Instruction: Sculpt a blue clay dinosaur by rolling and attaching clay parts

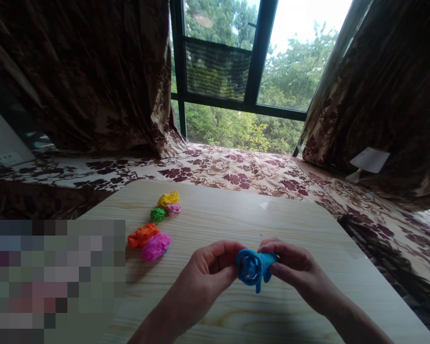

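A blue modelling-clay figure (267, 263) is held up between my two hands over the table. Its left end is a round ring with curled clay inside, and short stubs point down from the body. My left hand (215, 267) pinches the ring's edge between thumb and fingers. On the other end of the body, my right hand (294, 263) is closed with thumb and fingertips. Further left on the table lie crumpled lumps of clay: an orange lump (142, 235) against a magenta lump (156, 246), and behind them a green lump (157, 214), a pink lump (174, 209) and a yellow lump (168, 198).
The light wood-grain table (215, 210) has rounded far corners. Beyond it lies a floral-covered ledge (236, 167) below a window (243, 76) with dark curtains (93, 71) at both sides. A white lamp (370, 160) stands at the right. The lower left is pixelated.
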The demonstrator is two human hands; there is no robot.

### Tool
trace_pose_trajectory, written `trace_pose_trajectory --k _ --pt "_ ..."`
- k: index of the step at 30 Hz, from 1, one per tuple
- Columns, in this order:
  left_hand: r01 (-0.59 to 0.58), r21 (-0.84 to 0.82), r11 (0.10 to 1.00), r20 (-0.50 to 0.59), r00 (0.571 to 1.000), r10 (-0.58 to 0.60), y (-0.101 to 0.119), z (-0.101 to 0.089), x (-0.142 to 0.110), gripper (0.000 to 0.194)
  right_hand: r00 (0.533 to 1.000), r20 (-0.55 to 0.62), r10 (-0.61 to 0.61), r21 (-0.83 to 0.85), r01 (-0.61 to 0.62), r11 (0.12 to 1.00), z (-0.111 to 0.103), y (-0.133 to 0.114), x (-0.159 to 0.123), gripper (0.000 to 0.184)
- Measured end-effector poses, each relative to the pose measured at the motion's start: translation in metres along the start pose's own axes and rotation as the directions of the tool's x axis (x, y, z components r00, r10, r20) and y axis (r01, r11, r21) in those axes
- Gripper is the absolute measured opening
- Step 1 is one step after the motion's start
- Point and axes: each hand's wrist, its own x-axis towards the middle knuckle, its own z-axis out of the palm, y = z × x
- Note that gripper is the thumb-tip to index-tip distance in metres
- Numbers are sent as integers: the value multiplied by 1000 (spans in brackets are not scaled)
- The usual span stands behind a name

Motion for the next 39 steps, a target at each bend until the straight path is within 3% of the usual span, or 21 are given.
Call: trace_pose_trajectory --k 8,13,16,27,33,39 --pt "-41 -4 999 63 997 41 -5 -2 2 25 998 41 49 45 -51 998 0 2 -2 23" --pt "-97 178 979 50 995 89 2 -6 1 20 994 107 18 -41 -14 999 3 -6 0 23" --pt "-69 237 969 30 998 64 8 -8 0 22 993 113 -21 -118 34 992 4 -10 1 21" --pt "176 43 984 44 983 -177 10 -3 3 20 981 174 -89 -330 143 933 13 -22 0 16" --pt "171 15 985 -14 985 -171 5 2 9 25 990 116 -84 -226 109 968 13 -16 -3 22" --pt "90 -167 982 -12 996 -93 1 6 5 31 999 -49 18 -95 -22 995 9 -7 -4 26"
